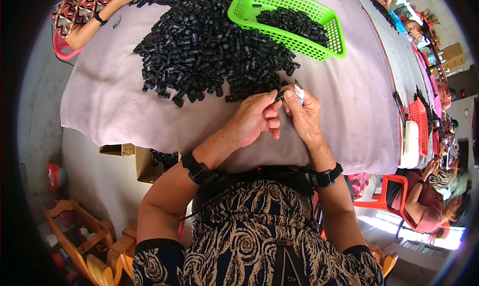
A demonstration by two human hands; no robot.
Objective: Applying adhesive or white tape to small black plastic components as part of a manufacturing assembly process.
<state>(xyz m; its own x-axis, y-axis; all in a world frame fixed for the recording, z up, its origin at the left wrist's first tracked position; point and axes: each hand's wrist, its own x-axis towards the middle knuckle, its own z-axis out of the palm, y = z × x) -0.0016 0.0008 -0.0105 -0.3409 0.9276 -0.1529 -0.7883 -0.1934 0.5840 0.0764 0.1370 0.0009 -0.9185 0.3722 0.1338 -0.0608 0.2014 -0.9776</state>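
Observation:
In front of the big heap of small black plastic parts [199, 51], my two hands meet at the near side of the cloth-covered table. My left hand [252, 117] is closed, pinching one small black plastic part [279, 97] between thumb and forefinger. My right hand [305, 115] is closed round a small blade [299, 90] with a white and blue grip, its pointed tip sticking up past the fingers. The thumb of the right hand lies close against the black part. Exactly where blade and part touch is too small to tell.
A green plastic basket [319, 54] holding more black parts stands at the far right of the heap. Another person's arm [95, 24] reaches in at the far left. Beyond the right table edge are a red basket [420, 121] and a person on a red chair [384, 196].

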